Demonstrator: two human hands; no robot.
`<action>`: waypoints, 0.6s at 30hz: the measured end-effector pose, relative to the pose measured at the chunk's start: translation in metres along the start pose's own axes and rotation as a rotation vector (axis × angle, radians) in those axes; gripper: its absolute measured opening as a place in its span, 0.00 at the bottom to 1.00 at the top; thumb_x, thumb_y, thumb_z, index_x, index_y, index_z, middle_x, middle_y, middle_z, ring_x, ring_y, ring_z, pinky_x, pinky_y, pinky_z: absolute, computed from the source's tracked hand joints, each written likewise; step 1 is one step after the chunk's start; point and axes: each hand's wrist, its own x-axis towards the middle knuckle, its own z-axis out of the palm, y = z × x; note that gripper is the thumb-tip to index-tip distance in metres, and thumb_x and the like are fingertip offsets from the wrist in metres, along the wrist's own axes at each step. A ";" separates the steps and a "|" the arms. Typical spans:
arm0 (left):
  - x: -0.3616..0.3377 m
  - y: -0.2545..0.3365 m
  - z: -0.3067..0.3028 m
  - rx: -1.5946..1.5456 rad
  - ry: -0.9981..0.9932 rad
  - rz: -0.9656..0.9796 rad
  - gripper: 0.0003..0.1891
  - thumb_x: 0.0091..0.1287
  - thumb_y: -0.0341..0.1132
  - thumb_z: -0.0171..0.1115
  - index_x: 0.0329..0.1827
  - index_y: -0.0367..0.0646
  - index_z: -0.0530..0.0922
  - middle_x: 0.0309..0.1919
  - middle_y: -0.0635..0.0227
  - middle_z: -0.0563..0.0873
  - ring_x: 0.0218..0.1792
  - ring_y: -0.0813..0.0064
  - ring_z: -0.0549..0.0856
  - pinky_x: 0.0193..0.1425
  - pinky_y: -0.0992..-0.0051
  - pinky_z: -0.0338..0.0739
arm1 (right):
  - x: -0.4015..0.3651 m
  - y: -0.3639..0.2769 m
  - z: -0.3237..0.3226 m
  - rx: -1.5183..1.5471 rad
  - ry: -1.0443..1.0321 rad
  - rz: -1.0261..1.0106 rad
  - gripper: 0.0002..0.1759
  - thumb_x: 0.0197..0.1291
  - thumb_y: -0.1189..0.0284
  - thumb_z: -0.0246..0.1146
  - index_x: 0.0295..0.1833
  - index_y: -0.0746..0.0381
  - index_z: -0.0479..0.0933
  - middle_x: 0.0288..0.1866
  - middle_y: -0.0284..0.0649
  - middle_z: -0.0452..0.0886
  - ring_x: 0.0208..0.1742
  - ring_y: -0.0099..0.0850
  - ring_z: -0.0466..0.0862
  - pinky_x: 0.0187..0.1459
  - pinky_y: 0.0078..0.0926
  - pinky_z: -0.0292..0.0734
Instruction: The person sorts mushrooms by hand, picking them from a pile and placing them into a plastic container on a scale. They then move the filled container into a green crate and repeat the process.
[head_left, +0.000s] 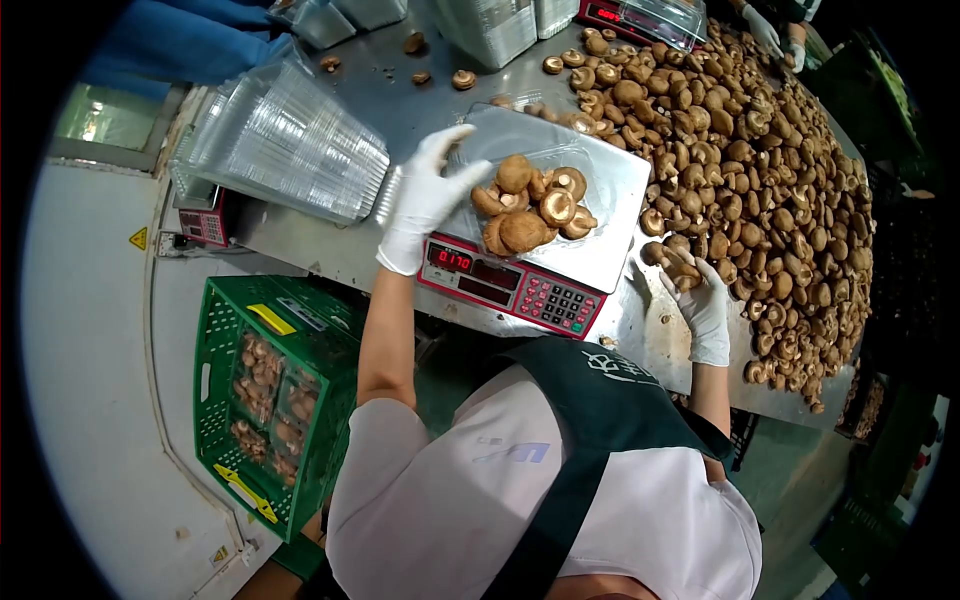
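Several brown mushrooms [522, 231] lie in a clear plastic tray [571, 158] on the steel pan of a red digital scale [511, 287], whose display reads 0.170. My left hand [427, 196], in a white glove, is at the tray's left side with thumb and fingers spread and nothing between them. On the right, my gloved right hand [703, 306] is closed around a few mushrooms [676, 268], just right of the scale. Beside it spreads a large heap of loose mushrooms [760, 190] over the steel table.
Nested clear trays [285, 140] stand left of the scale, with more stacked trays [490, 30] at the back. A green crate [278, 400] holding packed mushrooms is below left. Another red scale [640, 22] sits far back, near another person's gloved hand [763, 32].
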 end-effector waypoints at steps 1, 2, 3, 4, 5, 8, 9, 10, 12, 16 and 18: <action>-0.003 0.007 0.008 0.110 -0.059 0.116 0.29 0.55 0.40 0.72 0.61 0.46 0.76 0.58 0.61 0.79 0.59 0.66 0.77 0.64 0.68 0.70 | 0.001 0.001 0.000 -0.021 0.008 -0.011 0.25 0.65 0.65 0.55 0.61 0.74 0.68 0.59 0.52 0.76 0.59 0.43 0.79 0.58 0.43 0.78; -0.003 0.006 0.018 0.227 -0.087 0.273 0.29 0.55 0.38 0.71 0.61 0.46 0.75 0.58 0.60 0.79 0.60 0.62 0.77 0.65 0.66 0.70 | 0.002 0.002 0.001 -0.017 0.008 -0.013 0.25 0.65 0.65 0.55 0.61 0.74 0.68 0.59 0.52 0.76 0.59 0.43 0.79 0.58 0.43 0.78; -0.004 0.004 0.028 0.279 -0.137 0.334 0.28 0.55 0.37 0.70 0.61 0.47 0.75 0.58 0.60 0.78 0.60 0.61 0.76 0.64 0.65 0.70 | 0.003 0.001 0.003 -0.050 -0.028 -0.009 0.25 0.66 0.65 0.55 0.60 0.74 0.68 0.58 0.53 0.76 0.58 0.43 0.79 0.57 0.42 0.79; -0.004 0.002 0.036 0.330 -0.188 0.398 0.28 0.55 0.36 0.69 0.61 0.48 0.75 0.59 0.59 0.78 0.61 0.59 0.76 0.64 0.63 0.70 | 0.003 0.001 0.005 -0.084 -0.064 -0.007 0.25 0.66 0.65 0.55 0.60 0.74 0.69 0.58 0.53 0.76 0.57 0.44 0.80 0.56 0.41 0.80; -0.005 0.003 0.043 0.544 -0.071 0.520 0.22 0.58 0.33 0.67 0.57 0.46 0.78 0.54 0.60 0.81 0.55 0.59 0.80 0.58 0.64 0.74 | 0.003 0.002 0.009 -0.125 -0.051 -0.032 0.24 0.67 0.65 0.54 0.59 0.74 0.69 0.57 0.53 0.77 0.56 0.44 0.81 0.54 0.39 0.82; 0.005 -0.005 0.045 0.350 0.036 0.470 0.15 0.60 0.31 0.65 0.50 0.43 0.81 0.47 0.60 0.84 0.47 0.61 0.84 0.52 0.66 0.77 | 0.004 0.004 0.011 -0.193 -0.011 -0.032 0.23 0.69 0.64 0.53 0.58 0.74 0.70 0.56 0.52 0.77 0.56 0.44 0.80 0.52 0.37 0.82; 0.006 0.003 0.048 0.150 0.097 0.334 0.10 0.62 0.30 0.64 0.46 0.42 0.83 0.43 0.60 0.86 0.41 0.61 0.85 0.48 0.68 0.79 | 0.006 0.005 0.007 -0.188 -0.003 -0.029 0.23 0.69 0.64 0.52 0.58 0.74 0.71 0.56 0.52 0.77 0.56 0.44 0.80 0.52 0.37 0.83; 0.007 0.013 0.051 0.146 0.091 0.343 0.10 0.62 0.30 0.64 0.46 0.42 0.83 0.43 0.60 0.86 0.41 0.61 0.85 0.48 0.68 0.79 | 0.008 0.007 0.002 -0.167 -0.012 -0.029 0.23 0.70 0.64 0.53 0.58 0.74 0.70 0.56 0.52 0.78 0.56 0.43 0.80 0.51 0.37 0.83; 0.006 0.028 0.057 0.046 0.066 0.263 0.11 0.61 0.32 0.65 0.47 0.42 0.82 0.44 0.60 0.86 0.44 0.61 0.85 0.50 0.69 0.78 | 0.010 0.009 -0.002 -0.190 0.022 -0.032 0.23 0.69 0.64 0.53 0.58 0.73 0.70 0.56 0.51 0.78 0.56 0.43 0.80 0.51 0.37 0.83; -0.005 0.026 0.050 0.416 -0.032 0.392 0.20 0.54 0.40 0.71 0.49 0.46 0.82 0.49 0.64 0.82 0.52 0.62 0.81 0.57 0.67 0.74 | 0.009 0.007 -0.001 -0.186 0.051 -0.047 0.20 0.68 0.64 0.57 0.55 0.69 0.74 0.52 0.47 0.81 0.50 0.35 0.83 0.47 0.26 0.82; -0.012 0.029 0.039 0.510 -0.183 0.298 0.21 0.53 0.40 0.71 0.51 0.47 0.82 0.47 0.64 0.83 0.51 0.61 0.80 0.58 0.67 0.74 | 0.010 0.012 -0.004 -0.396 0.156 -0.123 0.19 0.67 0.65 0.58 0.54 0.69 0.75 0.49 0.44 0.82 0.47 0.32 0.83 0.47 0.26 0.81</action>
